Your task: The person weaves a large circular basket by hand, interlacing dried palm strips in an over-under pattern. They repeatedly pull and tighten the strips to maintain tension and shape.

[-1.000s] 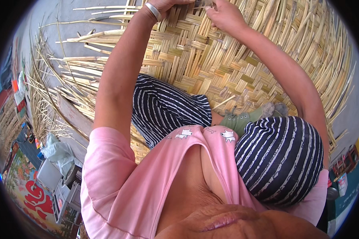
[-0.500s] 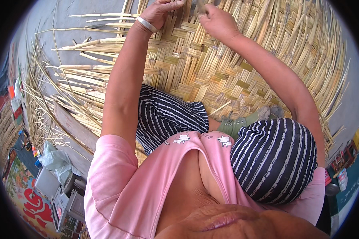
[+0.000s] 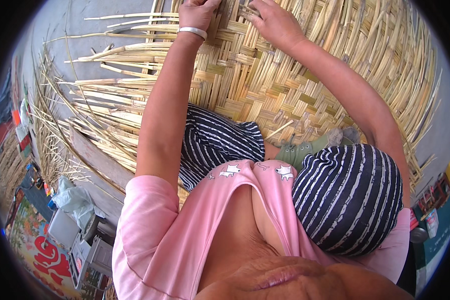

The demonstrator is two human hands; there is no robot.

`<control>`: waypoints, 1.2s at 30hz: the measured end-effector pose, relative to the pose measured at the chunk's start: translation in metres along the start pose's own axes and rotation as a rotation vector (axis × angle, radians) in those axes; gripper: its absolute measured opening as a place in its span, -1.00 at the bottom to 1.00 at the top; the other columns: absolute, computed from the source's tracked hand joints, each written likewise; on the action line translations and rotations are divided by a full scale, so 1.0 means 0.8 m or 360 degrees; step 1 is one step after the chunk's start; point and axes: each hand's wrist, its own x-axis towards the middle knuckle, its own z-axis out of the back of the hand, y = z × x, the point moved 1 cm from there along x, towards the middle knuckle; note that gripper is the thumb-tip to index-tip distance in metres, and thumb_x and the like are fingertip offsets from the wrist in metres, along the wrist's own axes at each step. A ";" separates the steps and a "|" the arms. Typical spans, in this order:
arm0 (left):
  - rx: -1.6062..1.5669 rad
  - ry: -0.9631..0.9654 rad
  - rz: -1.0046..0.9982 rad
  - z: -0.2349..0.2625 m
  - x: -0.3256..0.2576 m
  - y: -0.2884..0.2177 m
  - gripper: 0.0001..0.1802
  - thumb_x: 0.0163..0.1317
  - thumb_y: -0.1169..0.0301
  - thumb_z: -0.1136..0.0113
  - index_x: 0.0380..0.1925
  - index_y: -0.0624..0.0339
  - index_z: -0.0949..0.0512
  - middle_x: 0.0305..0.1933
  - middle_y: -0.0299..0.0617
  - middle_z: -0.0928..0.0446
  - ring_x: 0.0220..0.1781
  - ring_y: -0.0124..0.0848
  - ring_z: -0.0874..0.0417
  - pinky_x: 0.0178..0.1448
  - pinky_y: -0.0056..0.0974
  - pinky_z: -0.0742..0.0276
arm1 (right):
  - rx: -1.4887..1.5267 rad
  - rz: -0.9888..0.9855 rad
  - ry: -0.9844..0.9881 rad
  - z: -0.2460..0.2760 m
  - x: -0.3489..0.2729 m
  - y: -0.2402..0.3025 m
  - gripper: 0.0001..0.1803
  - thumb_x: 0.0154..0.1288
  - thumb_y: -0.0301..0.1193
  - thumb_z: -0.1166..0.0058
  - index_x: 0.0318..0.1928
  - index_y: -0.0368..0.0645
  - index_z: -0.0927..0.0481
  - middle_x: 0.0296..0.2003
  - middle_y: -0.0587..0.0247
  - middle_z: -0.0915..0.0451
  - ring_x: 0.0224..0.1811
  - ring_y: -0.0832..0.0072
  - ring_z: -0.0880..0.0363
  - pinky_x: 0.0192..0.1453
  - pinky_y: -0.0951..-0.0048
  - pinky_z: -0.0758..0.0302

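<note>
A woven mat of flat, straw-coloured reed strips [image 3: 265,85] spreads before me, its long loose ends fanning out left and right. My left hand [image 3: 197,15], with a pale bangle on the wrist, is at the mat's far part by the upper edge of the view. Its fingers are closed in a pinch, partly cut off, and what they hold cannot be made out. Close by on the right, my right hand [image 3: 280,25] bends its fingers around a reed strip [image 3: 246,13] at the weave. A short gap of darker strips lies between the hands.
My bent legs in striped trousers [image 3: 345,200] and a green shoe [image 3: 305,151] rest on the mat's near part. A wooden board [image 3: 97,157] lies under loose reeds at left. Beyond are a plastic bag [image 3: 72,197], a grey container [image 3: 62,225] and a patterned red-lettered cloth [image 3: 50,265].
My left hand has turned and moved slightly, its fingers now drawn into a pinch. The right hand has shifted a little, its fingers lower on the strips. The view has shifted slightly.
</note>
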 end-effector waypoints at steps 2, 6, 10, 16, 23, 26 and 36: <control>0.0313 -0.0163 -0.0134 0.005 -0.005 0.008 -0.62 0.37 0.43 -0.33 0.14 0.40 -0.65 -0.12 -0.14 -0.75 -0.17 -0.46 -0.71 -0.06 -0.36 -0.65 | -0.0030 0.0263 -0.0255 -0.009 -0.009 -0.004 -0.75 0.44 -0.38 -0.06 0.05 -0.15 -0.62 0.02 -0.06 -0.56 -0.07 -0.04 -0.64 0.05 0.02 -0.60; 0.0817 -0.0387 -0.0476 0.007 -0.026 0.016 -0.75 0.35 0.43 -0.31 -0.06 0.31 -0.76 -0.18 -0.05 -0.79 -0.19 -0.38 -0.76 -0.02 -0.32 -0.66 | -0.0199 0.0195 0.0082 0.000 -0.017 0.002 -0.73 0.42 -0.46 -0.05 0.09 -0.17 -0.61 0.05 -0.04 -0.52 -0.14 0.04 -0.65 -0.02 0.09 -0.63; 0.1562 -0.0550 -0.0630 -0.008 -0.050 -0.003 -0.79 0.33 0.35 -0.32 -0.10 0.08 -0.81 -0.21 0.10 -0.75 -0.16 -0.17 -0.79 0.01 -0.14 -0.66 | -0.0660 0.0548 0.0036 -0.013 -0.020 -0.008 -0.67 0.32 -0.54 -0.10 0.10 -0.14 -0.62 -0.10 0.11 -0.63 -0.13 0.22 -0.68 -0.07 0.27 -0.68; 0.2127 -0.0574 -0.0706 -0.018 -0.089 -0.022 -0.78 0.39 0.39 -0.24 -0.03 0.11 -0.73 -0.15 -0.13 -0.77 -0.05 -0.10 -0.72 0.13 -0.08 -0.66 | -0.0879 0.0874 0.0021 -0.022 -0.031 -0.014 -0.49 0.19 -0.55 -0.13 0.21 -0.27 -0.58 0.01 0.19 -0.60 -0.04 0.34 -0.64 0.03 0.36 -0.68; 0.1732 -0.0574 -0.0962 -0.020 -0.135 0.001 -0.44 0.24 0.46 -0.33 0.27 0.20 -0.50 0.15 0.04 -0.62 0.24 0.03 -0.54 0.41 0.00 -0.39 | -0.0957 0.0940 -0.0188 -0.029 -0.056 -0.011 -0.47 0.19 -0.47 -0.12 0.22 -0.29 -0.57 0.12 0.20 -0.57 0.03 0.41 -0.58 0.08 0.39 -0.57; 0.1846 -0.0810 -0.0812 -0.045 -0.166 0.027 -0.21 0.25 0.34 -0.37 0.43 0.35 -0.28 0.51 0.25 -0.25 0.58 0.14 -0.21 0.57 0.18 -0.15 | -0.0847 0.0945 -0.0214 -0.029 -0.062 -0.012 -0.47 0.19 -0.50 -0.11 0.22 -0.29 -0.56 0.18 0.18 -0.55 0.04 0.38 -0.56 0.11 0.36 -0.56; 0.2271 -0.0790 -0.0307 -0.053 -0.158 0.049 -0.25 0.51 -0.02 0.05 0.50 0.27 -0.26 0.61 0.01 -0.22 0.69 -0.09 -0.07 0.64 0.30 0.18 | -0.0702 0.0820 0.0080 0.010 -0.167 -0.020 -0.51 0.30 -0.49 -0.02 0.26 -0.19 -0.53 0.31 0.07 -0.47 0.46 0.15 -0.36 0.53 0.08 -0.29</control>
